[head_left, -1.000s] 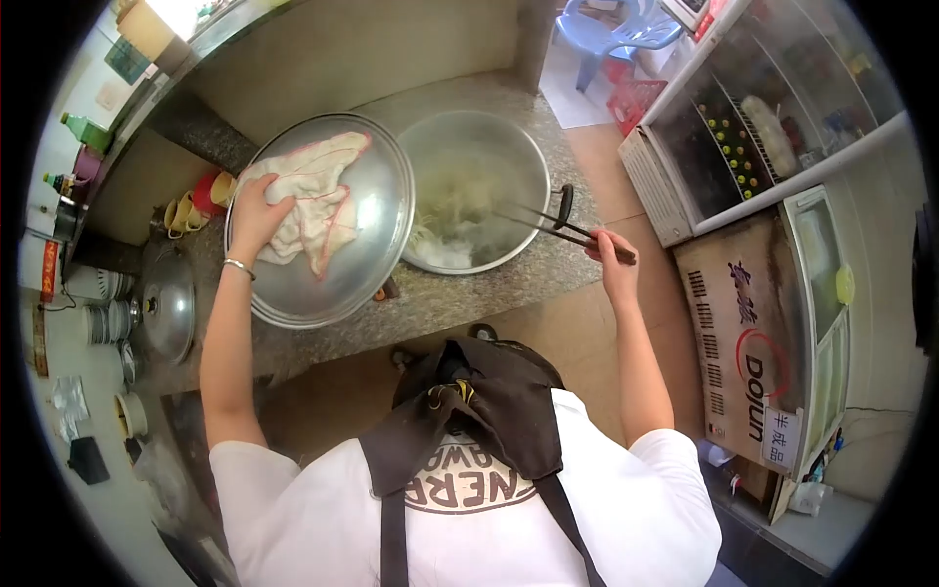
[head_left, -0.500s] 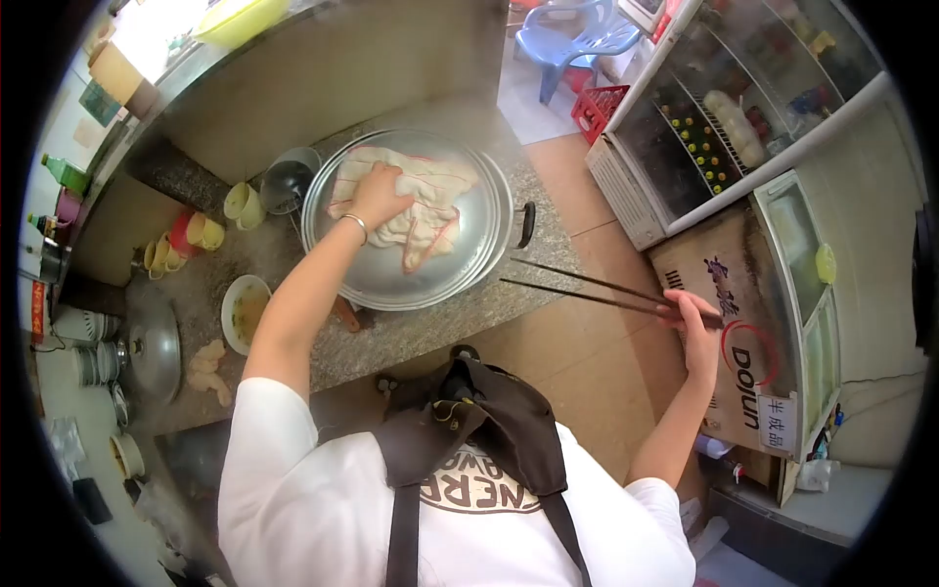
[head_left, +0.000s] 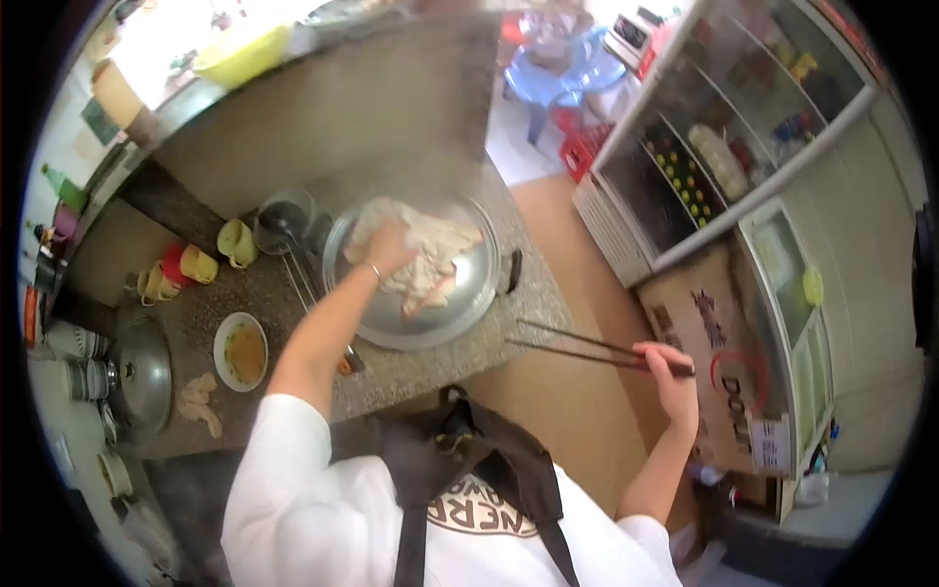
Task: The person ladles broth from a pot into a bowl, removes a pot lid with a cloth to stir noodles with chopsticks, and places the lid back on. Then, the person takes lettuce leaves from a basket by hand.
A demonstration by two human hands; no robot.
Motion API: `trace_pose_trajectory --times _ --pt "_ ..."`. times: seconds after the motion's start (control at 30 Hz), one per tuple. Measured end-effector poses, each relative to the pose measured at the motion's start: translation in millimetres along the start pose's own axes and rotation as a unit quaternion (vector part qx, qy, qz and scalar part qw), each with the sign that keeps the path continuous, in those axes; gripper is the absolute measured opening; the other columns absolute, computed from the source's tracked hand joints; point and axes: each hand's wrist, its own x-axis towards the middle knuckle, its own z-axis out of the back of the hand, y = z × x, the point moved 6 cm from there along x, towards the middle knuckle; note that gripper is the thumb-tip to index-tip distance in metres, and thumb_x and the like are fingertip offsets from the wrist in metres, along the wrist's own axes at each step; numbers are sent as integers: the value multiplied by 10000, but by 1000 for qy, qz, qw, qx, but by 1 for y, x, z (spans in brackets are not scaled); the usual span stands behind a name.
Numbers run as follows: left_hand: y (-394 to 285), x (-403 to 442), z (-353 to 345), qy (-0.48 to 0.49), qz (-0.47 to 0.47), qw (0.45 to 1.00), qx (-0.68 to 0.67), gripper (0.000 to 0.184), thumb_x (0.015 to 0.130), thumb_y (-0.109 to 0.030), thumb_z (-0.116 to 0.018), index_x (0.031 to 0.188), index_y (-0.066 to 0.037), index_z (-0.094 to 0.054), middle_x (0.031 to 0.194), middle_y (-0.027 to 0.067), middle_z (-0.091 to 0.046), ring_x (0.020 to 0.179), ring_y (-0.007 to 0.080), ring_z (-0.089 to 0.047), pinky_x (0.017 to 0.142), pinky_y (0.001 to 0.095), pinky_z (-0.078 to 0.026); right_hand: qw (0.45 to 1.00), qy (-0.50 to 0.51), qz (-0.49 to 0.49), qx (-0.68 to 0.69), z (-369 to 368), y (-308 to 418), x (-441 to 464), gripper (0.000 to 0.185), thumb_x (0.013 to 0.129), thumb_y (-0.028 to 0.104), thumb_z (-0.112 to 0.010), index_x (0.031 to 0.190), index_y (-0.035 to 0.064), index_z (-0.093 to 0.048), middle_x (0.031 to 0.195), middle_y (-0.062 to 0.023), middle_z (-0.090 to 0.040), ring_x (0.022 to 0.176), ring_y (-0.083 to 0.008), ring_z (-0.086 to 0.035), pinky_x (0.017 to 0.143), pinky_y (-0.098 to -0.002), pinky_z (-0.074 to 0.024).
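Observation:
A wide metal lid (head_left: pixel 401 331) sits over a large pot on the counter, and a black side handle (head_left: pixel 514 272) sticks out to its right. Spread across the lid is a crumpled pale cloth (head_left: pixel 440 240) with reddish stripes. My left hand (head_left: pixel 389 248), a bracelet at its wrist, grips the cloth near the lid's middle; blur and the cloth partly hide the fingers. Out to the right, my right hand (head_left: pixel 669 377) is closed around a pair of long dark chopsticks (head_left: pixel 587 350). Their tips point left and stand apart, in front of the counter edge.
A bowl of broth (head_left: pixel 242 352), a folded cloth (head_left: pixel 199 403) and another metal lid (head_left: pixel 144 375) lie left on the counter (head_left: pixel 401 382). Several cups (head_left: pixel 199 265) line its back. A glass-door fridge (head_left: pixel 685 166) and a cardboard-faced unit (head_left: pixel 709 342) stand right. Steam hazes the back.
The view has tilted, so the counter appears lower. The lid has slid slightly towards the black handle under my left hand, and less pot rim shows. My right hand still holds the chopsticks.

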Motion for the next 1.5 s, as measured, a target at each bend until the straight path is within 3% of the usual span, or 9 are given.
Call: trace_pose_trajectory --times 0.23,0.4,0.47,0.53,0.57,0.7,0.77,1.1,1.5 --pt "-3 -53 40 -117 -21 988 -95 589 662 -249 -665 1169 -44 -446 1158 179 -438 1019 325 -485 865 388 -401 965 54 180 -183 -47 59 20 143 785 126 -571 778 -4 -629 742 -56 -487 670 -141 -468 589 -251 -376" --pt "24 -156 47 -120 75 948 -286 453 758 -223 -621 1135 -23 -470 1158 140 -441 1077 274 -449 915 379 -362 958 67 273 -60 -77 71 41 251 859 197 -492 795 -20 -600 741 -39 -476 644 -124 -452 602 -241 -376" --pt "50 -214 31 -163 112 953 -228 352 757 -185 -619 1058 -26 -529 1108 142 -477 1029 276 -476 885 361 -383 952 61 298 31 -85 71 51 267 878 208 -474 802 -22 -587 717 -31 -475 617 -117 -448 587 -236 -378" --pt "91 -279 -1 -194 235 930 -206 410 678 -244 -663 1006 -24 -551 1116 185 -482 1067 329 -442 905 384 -356 954 51 205 213 -91 64 62 270 892 209 -460 804 -26 -560 629 -2 -438 555 -84 -412 494 -213 -333" --pt "108 -313 -13 -189 292 920 -179 472 667 -254 -669 1050 -18 -527 1138 203 -463 1093 342 -413 923 391 -337 952 37 208 221 -94 60 67 300 894 269 -457 775 7 -543 544 30 -360 462 -49 -324 419 -190 -239" --pt "144 -403 -22 -162 458 863 -140 704 646 -333 -683 1199 1 -404 1259 263 -336 1195 381 -287 990 399 -262 919 61 250 300 -114 65 78 472 876 463 -394 767 26 -535 499 51 -269 411 -35 -224 385 -194 -156" --pt "155 -429 -27 -60 570 806 -145 885 630 -428 -680 1277 27 -282 1345 271 -182 1254 382 -181 1018 408 -215 904 103 245 334 -123 73 84 530 858 519 -364 766 27 -537 486 48 -266 404 -38 -220 379 -200 -148" --pt "180 -425 -53 140 579 799 -88 1241 515 -642 -660 1325 64 -38 1365 307 9 1274 435 9 1005 495 -189 907 117 214 344 -147 73 84 509 854 495 -356 714 40 -537 474 44 -289 402 -42 -232 372 -200 -150" --pt "183 -416 -64 271 533 802 -7 1289 543 -738 -564 1299 108 47 1369 292 48 1265 449 -8 1021 464 -166 920 84 249 291 -154 77 73 484 866 460 -330 760 39 -543 499 48 -288 414 -39 -238 385 -195 -165"
